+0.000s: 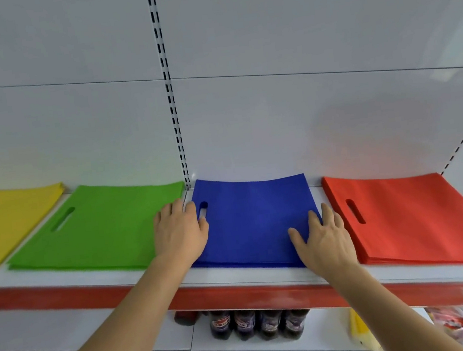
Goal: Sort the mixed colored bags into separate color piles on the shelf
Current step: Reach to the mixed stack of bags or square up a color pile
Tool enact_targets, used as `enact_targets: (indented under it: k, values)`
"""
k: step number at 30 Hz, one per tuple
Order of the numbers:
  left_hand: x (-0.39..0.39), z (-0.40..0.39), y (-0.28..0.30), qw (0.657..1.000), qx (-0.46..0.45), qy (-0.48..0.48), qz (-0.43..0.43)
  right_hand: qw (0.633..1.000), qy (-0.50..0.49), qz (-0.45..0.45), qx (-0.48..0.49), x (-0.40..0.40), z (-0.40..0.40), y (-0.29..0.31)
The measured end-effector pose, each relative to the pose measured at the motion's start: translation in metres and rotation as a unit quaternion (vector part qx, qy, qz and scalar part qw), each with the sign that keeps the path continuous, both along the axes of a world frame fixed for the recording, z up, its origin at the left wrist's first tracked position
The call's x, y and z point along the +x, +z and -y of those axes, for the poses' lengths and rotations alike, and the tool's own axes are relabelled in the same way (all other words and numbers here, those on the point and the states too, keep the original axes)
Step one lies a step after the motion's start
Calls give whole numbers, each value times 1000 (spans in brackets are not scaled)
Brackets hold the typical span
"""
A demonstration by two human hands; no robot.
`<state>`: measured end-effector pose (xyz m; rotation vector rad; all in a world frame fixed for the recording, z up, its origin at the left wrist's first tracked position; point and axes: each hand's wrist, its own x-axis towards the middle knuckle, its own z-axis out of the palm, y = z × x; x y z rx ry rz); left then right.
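Blue bags (255, 222): left hand (179, 232), right hand (324, 239) flat on pile (fingers straight).

- Blue pile (254, 219) lies flat on the shelf (237, 279).
- Left hand (180, 234) rests on its left edge, right hand (324, 239) on its right edge, fingers extended.
- Green pile (97, 229) and yellow pile (3, 223) lie left of blue; red pile (416, 216) right.

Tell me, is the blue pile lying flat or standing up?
Flat. The blue pile lies spread on the shelf, both hands resting on it.
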<state>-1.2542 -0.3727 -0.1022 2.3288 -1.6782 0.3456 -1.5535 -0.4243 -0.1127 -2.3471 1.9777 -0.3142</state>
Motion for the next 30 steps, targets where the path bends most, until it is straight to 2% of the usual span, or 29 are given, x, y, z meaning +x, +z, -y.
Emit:
enact_targets:
  k: [4,12,18,30]
  values:
    - [5,-18,11,1000,-4,24,12,997,40,-15,-64,9,2,6]
    - [55,-82,16,997,-4,79,12,982,161,-18,-97,99,-39,11]
    - [127,-150,28,994,-29,109,6,967,221,-25,-127,197,-82,29]
    - [308,-311,15,977,-48,207,-7,936,338,15,-92,433,-208,19]
